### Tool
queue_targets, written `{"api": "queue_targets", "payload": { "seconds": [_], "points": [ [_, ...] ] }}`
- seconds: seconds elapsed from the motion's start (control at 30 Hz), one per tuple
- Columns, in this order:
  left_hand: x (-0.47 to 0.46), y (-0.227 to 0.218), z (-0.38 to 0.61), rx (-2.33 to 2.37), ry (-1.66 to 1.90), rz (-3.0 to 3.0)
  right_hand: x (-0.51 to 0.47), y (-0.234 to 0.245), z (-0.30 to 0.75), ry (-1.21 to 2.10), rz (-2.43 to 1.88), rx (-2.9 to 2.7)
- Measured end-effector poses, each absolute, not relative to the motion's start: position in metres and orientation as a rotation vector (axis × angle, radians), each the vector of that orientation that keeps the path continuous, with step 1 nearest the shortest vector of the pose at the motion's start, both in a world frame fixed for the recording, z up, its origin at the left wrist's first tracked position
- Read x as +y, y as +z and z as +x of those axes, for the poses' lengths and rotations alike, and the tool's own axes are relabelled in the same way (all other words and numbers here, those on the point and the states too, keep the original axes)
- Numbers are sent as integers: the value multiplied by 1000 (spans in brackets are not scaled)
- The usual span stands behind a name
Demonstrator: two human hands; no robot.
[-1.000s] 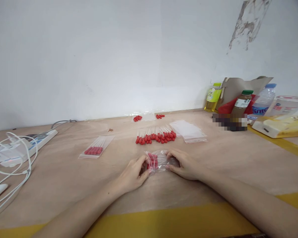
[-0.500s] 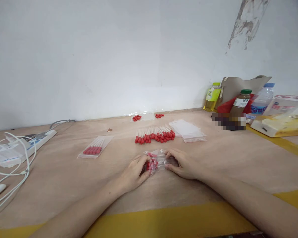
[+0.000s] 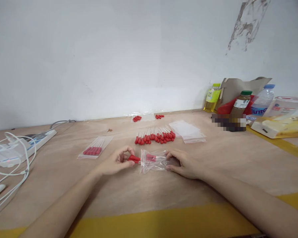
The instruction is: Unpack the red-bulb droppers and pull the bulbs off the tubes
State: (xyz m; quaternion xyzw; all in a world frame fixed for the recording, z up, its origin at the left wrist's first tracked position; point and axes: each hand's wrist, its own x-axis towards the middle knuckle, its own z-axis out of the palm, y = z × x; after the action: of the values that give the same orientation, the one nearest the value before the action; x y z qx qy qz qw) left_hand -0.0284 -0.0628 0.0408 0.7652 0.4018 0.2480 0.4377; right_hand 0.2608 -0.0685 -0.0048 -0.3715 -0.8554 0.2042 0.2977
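My left hand [image 3: 118, 162] is closed round a few red-tipped swabs [image 3: 134, 159], their red heads pointing left. They sit at the mouth of a clear zip bag [image 3: 157, 165] with a red line along its opening. Inside the bag lie more red heads with white sticks. At the bag's right end, my right hand [image 3: 182, 163] pinches the plastic between thumb and fingers. Just behind the bag, several red-tipped swabs [image 3: 155, 136] lie in a row, heads toward me. Flat clear bags [image 3: 188, 131] are stacked to their right.
A filled bag of swabs [image 3: 94, 148] lies on the left of the table. Farther left are a power strip [image 3: 46, 135] and white cables [image 3: 27, 162]. Small bagged red pieces [image 3: 137, 118] rest by the wall. Bottles [image 3: 241, 102] and a tissue pack [image 3: 280, 127] stand at right.
My left hand has moved left from the bag's mouth, with a few red-tipped swabs drawn partly out. The bag is now stretched out longer. My right hand has stayed at its right end.
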Motion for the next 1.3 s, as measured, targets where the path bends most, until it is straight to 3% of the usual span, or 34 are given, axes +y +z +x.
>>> {"api": "queue_targets", "payload": {
  "seconds": [0.17,0.27,0.4,0.47,0.8,1.3],
  "points": [
    [-48,73,-83,1169,704,1775,-68,-5,261,537,-992,-2274],
    [-40,83,-118,1358,981,1674,-69,-3,261,539,-992,-2277],
    [-25,68,-119,1581,1498,1596,-70,-1,260,536,-1000,-2288],
    [-19,53,-99,1752,1589,1593,-70,0,260,536,-994,-2288],
    [-5,9,-30,1608,1112,2203,-65,-4,262,537,-974,-2296],
    [7,-6,-39,1535,1062,1935,-61,-4,265,550,-946,-2330]
  ]
}}
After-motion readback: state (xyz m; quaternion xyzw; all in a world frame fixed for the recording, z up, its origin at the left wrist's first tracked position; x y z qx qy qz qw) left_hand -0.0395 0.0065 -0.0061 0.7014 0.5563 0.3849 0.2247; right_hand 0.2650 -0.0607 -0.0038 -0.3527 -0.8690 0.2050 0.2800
